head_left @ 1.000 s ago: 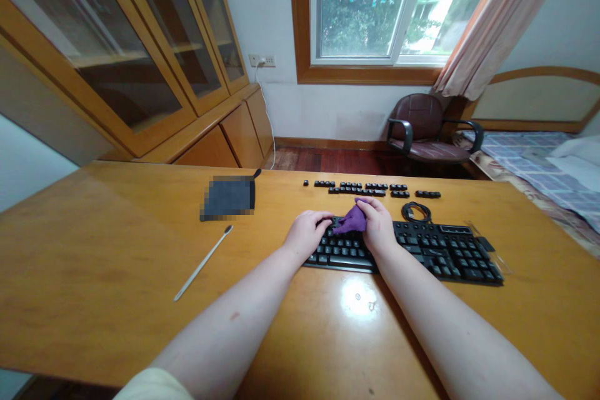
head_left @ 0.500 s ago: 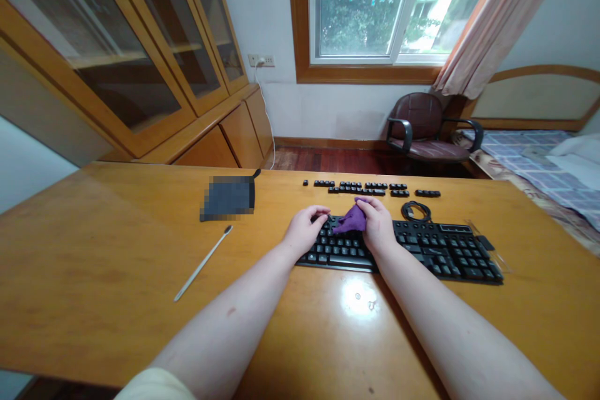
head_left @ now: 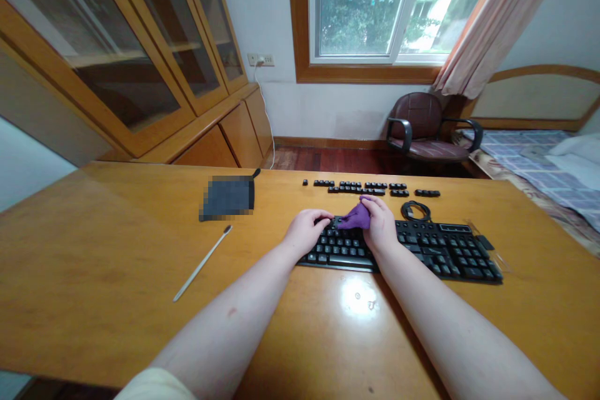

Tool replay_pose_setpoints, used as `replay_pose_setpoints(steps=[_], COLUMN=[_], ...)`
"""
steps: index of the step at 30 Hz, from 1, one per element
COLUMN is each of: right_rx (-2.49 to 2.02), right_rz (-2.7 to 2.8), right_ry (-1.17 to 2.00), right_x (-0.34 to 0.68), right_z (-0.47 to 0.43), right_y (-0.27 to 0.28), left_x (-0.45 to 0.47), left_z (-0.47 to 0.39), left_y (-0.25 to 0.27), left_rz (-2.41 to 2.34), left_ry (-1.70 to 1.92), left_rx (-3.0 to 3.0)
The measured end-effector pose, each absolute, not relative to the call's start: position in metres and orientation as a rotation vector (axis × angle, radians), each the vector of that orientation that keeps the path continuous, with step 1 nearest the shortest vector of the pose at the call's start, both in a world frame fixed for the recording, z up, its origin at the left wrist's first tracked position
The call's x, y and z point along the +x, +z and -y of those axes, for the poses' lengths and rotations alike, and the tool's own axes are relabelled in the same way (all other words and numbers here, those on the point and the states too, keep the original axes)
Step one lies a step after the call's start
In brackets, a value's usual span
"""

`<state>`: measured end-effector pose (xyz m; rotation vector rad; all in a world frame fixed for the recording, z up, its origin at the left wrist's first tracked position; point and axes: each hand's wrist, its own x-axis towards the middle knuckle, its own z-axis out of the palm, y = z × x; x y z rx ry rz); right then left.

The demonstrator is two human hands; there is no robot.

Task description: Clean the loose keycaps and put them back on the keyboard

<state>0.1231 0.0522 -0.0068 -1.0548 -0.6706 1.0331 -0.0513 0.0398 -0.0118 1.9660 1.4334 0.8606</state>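
Observation:
A black computer keyboard (head_left: 349, 259) lies across the desk in front of me, its top row partly without caps. My left hand (head_left: 305, 232) is at its upper left corner, fingers curled and thumb bent in, gripping the edge. Pinched in my right hand (head_left: 380, 228) is a crumpled purple cloth (head_left: 357, 217), which rests against the keyboard's top row. The hand and cloth hide part of the keys beneath them.
Loose black keycaps (head_left: 359, 188) stand in two rows near the desk's far edge. A coiled cable (head_left: 415, 210) lies behind the keyboard. To the left are a long-handled brush (head_left: 202, 264) and a dark pouch (head_left: 229, 197). Beyond the desk stands a chair (head_left: 419, 128).
My right hand and the purple cloth have shifted slightly to the right along the keyboard's top row. My left hand has moved slightly, its fingers a little farther right.

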Motion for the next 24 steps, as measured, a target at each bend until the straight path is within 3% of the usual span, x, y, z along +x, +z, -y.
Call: replay_pose_setpoints(steps=[24], right_rx=[-1.026], right_rz=[0.681], right_ry=[1.092], right_x=[0.1234], right_z=[-0.0526], right_y=[-0.0101], left_x=[-0.0465], left_z=[-0.0321], left_y=[-0.0067], left_rz=[-1.476], left_ry=[0.753], left_rx=[2.298])
